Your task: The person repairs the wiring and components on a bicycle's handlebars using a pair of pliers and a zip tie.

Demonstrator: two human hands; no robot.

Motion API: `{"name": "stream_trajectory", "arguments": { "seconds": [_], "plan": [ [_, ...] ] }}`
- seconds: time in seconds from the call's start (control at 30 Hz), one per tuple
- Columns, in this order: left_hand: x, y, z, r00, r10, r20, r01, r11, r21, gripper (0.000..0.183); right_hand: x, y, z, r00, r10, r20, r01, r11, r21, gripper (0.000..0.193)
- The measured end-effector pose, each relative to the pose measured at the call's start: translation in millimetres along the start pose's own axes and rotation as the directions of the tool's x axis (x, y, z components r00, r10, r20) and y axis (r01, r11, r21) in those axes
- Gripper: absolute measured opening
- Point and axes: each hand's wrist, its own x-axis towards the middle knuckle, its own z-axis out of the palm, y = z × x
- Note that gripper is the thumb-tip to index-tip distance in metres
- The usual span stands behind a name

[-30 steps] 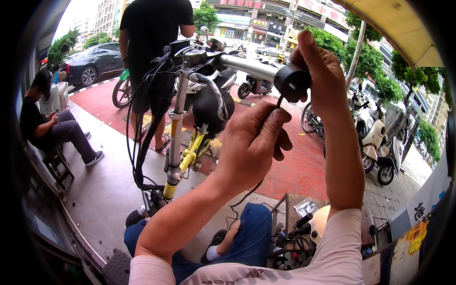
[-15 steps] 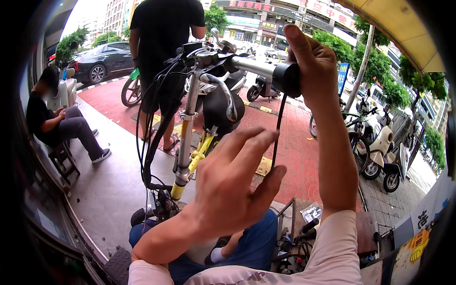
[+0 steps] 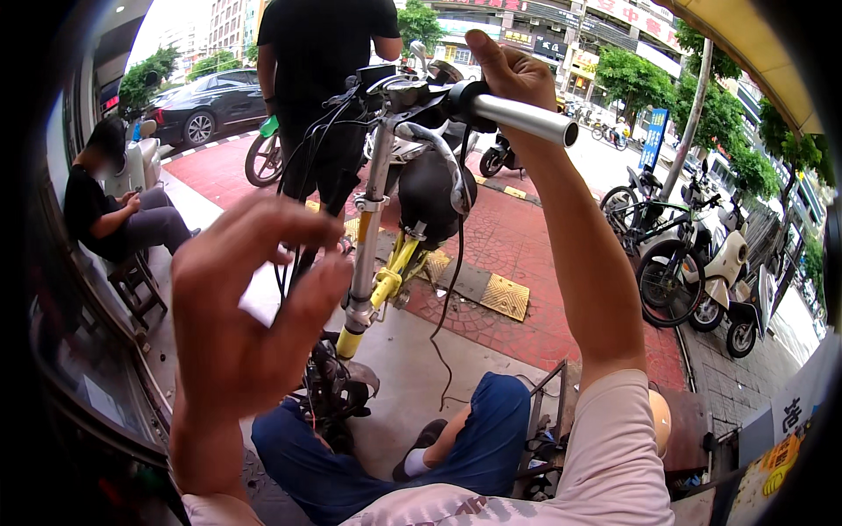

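My right hand [image 3: 519,85] is closed around a black ring-shaped fitting [image 3: 467,102] on the handlebar [image 3: 531,121], thumb pointing up. Past that fitting the bare silver tube sticks out, its hollow end facing me. A thin black cable [image 3: 457,263] dangles below the bar toward the ground. My left hand [image 3: 246,307], blurred by motion, is raised left of the silver steering stem [image 3: 375,175]. Its fingers curve, with a gap between thumb and fingertips, and nothing shows between them. Yellow frame tubing [image 3: 386,282] joins the stem lower down.
A person in black [image 3: 329,53] stands just behind the handlebar; another person [image 3: 110,202] sits on a stool at left. Parked bicycles [image 3: 671,272] and a cream scooter [image 3: 728,254] line the right. A low wooden table [image 3: 680,425] stands by my right elbow.
The black fitting has gone from the bar's end inward along the tube, with my right hand on it. My left hand has moved left, away from the cable.
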Motion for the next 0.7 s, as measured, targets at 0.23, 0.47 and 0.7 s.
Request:
{"name": "stream_trajectory", "arguments": {
  "seconds": [0.23, 0.47, 0.7],
  "plan": [
    [84.3, -65.4, 37.9, 0.988, -0.065, -0.137, 0.057, 0.996, -0.064, 0.037, -2.7, -12.4, 30.1, 0.992, 0.109, 0.063, -0.124, 0.917, 0.378, 0.075],
    [141.3, -75.6, 62.6, 0.999, 0.046, -0.021, -0.046, 0.998, 0.036, 0.051, -37.4, 14.8, -2.9, 0.994, 0.106, -0.017, -0.078, 0.823, 0.562, 0.051],
    [152.3, -80.6, 68.6, 0.988, -0.091, 0.128, 0.104, 0.990, -0.100, 0.062, -117.3, 14.0, -10.9, 0.983, 0.181, -0.011, -0.130, 0.745, 0.654, 0.041]
  ]
}}
